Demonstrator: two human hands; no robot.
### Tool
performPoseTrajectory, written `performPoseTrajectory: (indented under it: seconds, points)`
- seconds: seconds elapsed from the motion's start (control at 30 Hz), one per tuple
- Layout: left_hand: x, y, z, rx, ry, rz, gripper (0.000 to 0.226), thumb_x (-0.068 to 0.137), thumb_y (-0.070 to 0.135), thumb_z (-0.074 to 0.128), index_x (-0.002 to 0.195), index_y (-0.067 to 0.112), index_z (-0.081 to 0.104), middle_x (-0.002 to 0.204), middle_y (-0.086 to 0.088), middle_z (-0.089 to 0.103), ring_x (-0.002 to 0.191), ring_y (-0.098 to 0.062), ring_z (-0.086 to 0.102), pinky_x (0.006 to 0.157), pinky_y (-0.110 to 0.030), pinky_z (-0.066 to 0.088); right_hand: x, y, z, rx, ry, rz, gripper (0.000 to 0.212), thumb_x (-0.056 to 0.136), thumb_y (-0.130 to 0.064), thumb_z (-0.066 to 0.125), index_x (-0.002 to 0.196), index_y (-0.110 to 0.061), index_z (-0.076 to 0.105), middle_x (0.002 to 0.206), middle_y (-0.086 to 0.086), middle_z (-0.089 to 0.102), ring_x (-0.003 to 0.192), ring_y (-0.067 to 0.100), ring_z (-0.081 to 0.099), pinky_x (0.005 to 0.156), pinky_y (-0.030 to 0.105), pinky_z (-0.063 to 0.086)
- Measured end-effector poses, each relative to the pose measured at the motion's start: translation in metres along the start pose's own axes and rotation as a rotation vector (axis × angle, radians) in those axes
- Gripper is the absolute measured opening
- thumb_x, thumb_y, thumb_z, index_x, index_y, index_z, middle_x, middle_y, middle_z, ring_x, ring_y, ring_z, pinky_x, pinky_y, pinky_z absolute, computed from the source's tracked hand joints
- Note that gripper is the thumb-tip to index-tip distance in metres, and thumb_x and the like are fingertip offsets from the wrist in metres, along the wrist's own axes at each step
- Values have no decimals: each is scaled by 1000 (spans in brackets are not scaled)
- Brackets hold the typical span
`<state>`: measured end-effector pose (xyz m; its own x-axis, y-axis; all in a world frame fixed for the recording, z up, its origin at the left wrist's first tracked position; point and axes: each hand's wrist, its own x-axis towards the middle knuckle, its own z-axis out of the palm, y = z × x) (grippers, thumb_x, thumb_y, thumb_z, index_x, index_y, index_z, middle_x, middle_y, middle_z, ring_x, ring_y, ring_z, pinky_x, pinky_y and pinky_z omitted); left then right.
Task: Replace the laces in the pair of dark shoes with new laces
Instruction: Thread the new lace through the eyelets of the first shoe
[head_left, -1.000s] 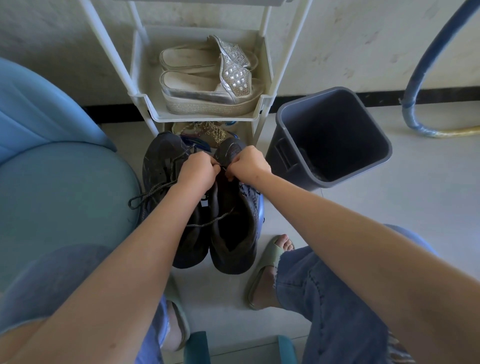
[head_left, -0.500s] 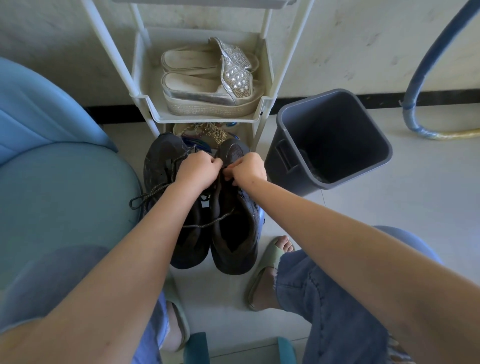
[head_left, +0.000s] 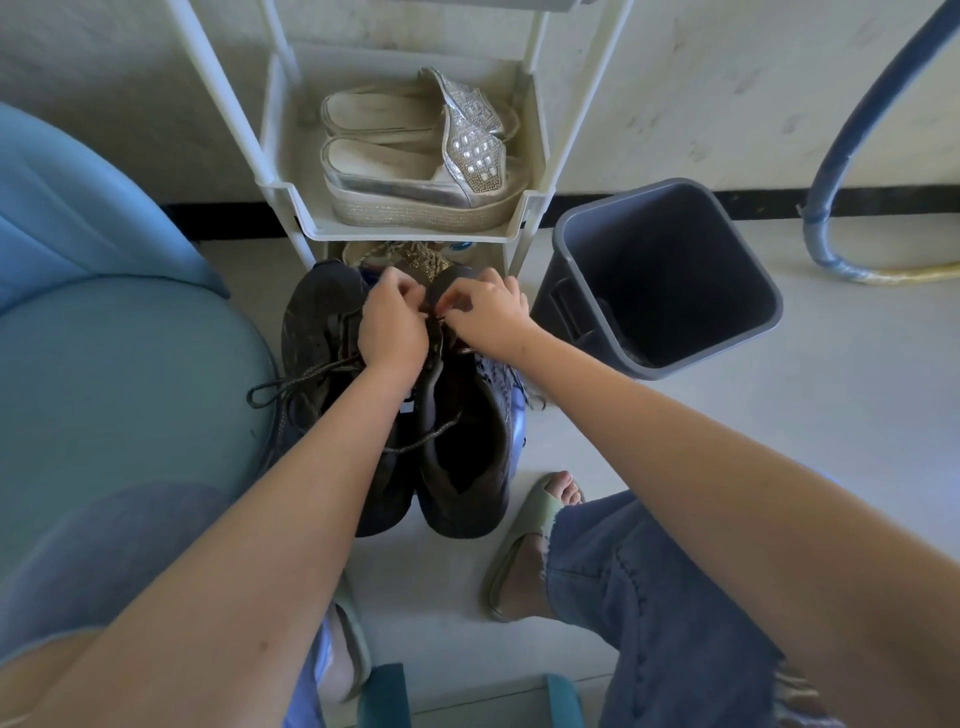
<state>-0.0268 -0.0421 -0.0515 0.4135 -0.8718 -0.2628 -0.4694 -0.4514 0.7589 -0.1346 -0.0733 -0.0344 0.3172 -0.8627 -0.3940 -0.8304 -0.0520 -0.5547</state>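
Both forearms extend forward and downward, converging at the hands. The left hand (head_left: 392, 325) shows its back to the camera, fingers curled under and gripping the lace (head_left: 435, 319) just to its right. The right hand (head_left: 491, 317) sits just beside it, knuckles raised, thumb and forefinger pinching the same lace.

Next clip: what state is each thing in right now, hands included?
Shoe on the right: on floor, loosened, mouth open.
Shoe on the left: on floor, untied.
Laces: undone, ends trailing.
Left hand: fingers pinch the Laces near the toe end.
Right hand: fingers pinch the Laces too.
Bin: upright, open.
Sandals: side by side on the rack shelf.
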Motion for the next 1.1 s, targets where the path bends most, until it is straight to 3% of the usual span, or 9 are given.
performPoseTrajectory:
  seconds: [0.1,0.27,0.4,0.57,0.67,0.8,0.9,1.0,1.1]
  points:
    - [3,8,-8,-301,50,-135,9,101,15,37,98,13,45,102,-12,63,89,-31,66,72,-49,57,3,6,2,32,-87,-102,39,93,-13,41,128,-25,54,133,5,47,126,30,33,109,39,25]
    - [1,16,-19,-157,220,-62,12,101,19,34,95,13,42,85,-4,67,72,-23,60,73,-40,51,7,17,1,-81,-121,-111,32,96,-42,45,124,-36,59,129,2,41,126,26,23,111,41,22]
    - [15,36,-47,-637,380,-83,21,101,10,27,84,16,38,77,-8,55,54,-15,52,52,-28,49,6,22,-3,-179,-186,-160,46,82,-63,58,120,-37,57,127,1,39,130,29,19,111,48,25]
    - [40,39,-93,-933,626,-90,21,98,7,24,81,14,35,68,-3,39,41,-14,41,48,-24,42,6,23,-6,-221,-174,-136,35,87,-51,59,118,-34,59,114,0,39,124,30,24,103,43,28]
    - [37,29,-81,-295,229,-120,13,98,17,35,92,13,46,72,-3,51,45,-12,43,44,-23,35,5,21,-10,-89,-197,-104,29,96,-40,51,121,-29,62,120,3,45,124,29,23,107,41,20]
    - [9,15,-40,343,-290,71,23,91,40,56,97,19,63,94,1,62,90,-22,58,78,-30,43,7,18,-23,96,-141,-61,31,99,-11,44,121,-14,65,127,5,60,126,24,45,113,34,28]
    - [1,7,-23,539,-418,158,40,89,43,58,121,18,56,127,-8,46,108,-29,55,89,-36,43,6,15,-27,137,-152,-67,35,94,0,42,117,-10,67,123,4,64,120,20,53,107,27,35]
    - [1,8,-21,607,-364,197,31,91,39,57,113,17,59,123,-10,46,102,-30,56,83,-36,42,8,16,-23,31,-184,-126,48,88,6,37,121,-15,65,123,3,63,125,24,46,113,38,30]
    - [1,13,-21,603,-344,188,32,89,37,61,108,12,59,118,-12,51,104,-30,55,86,-38,42,4,15,-18,-17,-188,-182,45,93,-4,41,130,-22,57,120,-1,56,123,18,30,111,32,19]
